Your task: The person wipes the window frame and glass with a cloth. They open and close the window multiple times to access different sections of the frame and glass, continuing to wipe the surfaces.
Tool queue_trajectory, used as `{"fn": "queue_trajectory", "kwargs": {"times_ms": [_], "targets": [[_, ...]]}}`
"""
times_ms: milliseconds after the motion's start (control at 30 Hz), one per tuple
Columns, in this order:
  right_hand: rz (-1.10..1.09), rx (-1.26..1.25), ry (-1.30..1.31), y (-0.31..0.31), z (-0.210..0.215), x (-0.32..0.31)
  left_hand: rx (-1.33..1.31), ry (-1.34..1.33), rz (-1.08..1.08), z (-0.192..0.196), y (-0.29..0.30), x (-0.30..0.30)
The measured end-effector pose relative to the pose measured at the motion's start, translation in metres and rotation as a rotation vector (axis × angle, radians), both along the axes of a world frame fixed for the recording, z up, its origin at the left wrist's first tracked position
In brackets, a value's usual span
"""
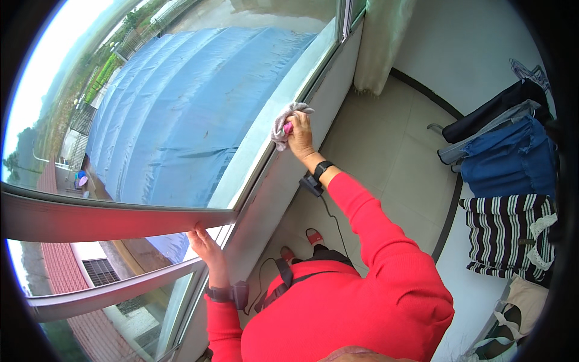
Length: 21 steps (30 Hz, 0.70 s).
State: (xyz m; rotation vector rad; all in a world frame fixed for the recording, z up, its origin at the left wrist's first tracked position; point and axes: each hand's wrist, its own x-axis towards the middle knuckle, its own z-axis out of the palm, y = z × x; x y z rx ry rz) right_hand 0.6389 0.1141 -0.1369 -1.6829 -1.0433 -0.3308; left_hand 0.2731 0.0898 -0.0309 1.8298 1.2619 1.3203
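Observation:
My right hand (pixel 300 137) is closed on a crumpled grey-pink cloth (pixel 281 130), which it presses against the window's bottom rail (pixel 262 161). A bright pink patch shows on the cloth beside the fingers; I cannot make out what it is. Nearer to me on the left, my left hand (pixel 208 249) grips the edge of a window sash frame (pixel 139 223), its fingers partly hidden by that frame. The large window pane (pixel 181 120) stands beyond both hands. Each wrist wears a dark band.
A curtain (pixel 380 45) hangs at the far end of the window. On the right stand folded dark garments (pixel 509 151), a striped black-and-white cloth (pixel 506 232) and bags (pixel 522 301). A cable (pixel 332 211) hangs near my body above the tiled floor (pixel 374 157). Blue sheeting lies outside.

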Motion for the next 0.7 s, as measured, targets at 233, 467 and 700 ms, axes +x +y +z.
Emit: {"fn": "queue_trajectory", "kwargs": {"times_ms": [233, 467, 700], "targets": [[0.194, -0.056, 0.114, -0.039, 0.009, -0.138, -0.024, -0.036, -0.015, 0.004, 0.005, 0.003], [0.539, -0.107, 0.138, -0.074, 0.024, -0.210, -0.093, -0.272, -0.154, 0.019, 0.018, 0.023], [0.860, -0.171, 0.312, -0.073, 0.036, -0.174, -0.034, -0.320, -0.063, 0.027, 0.021, 0.030]]}}
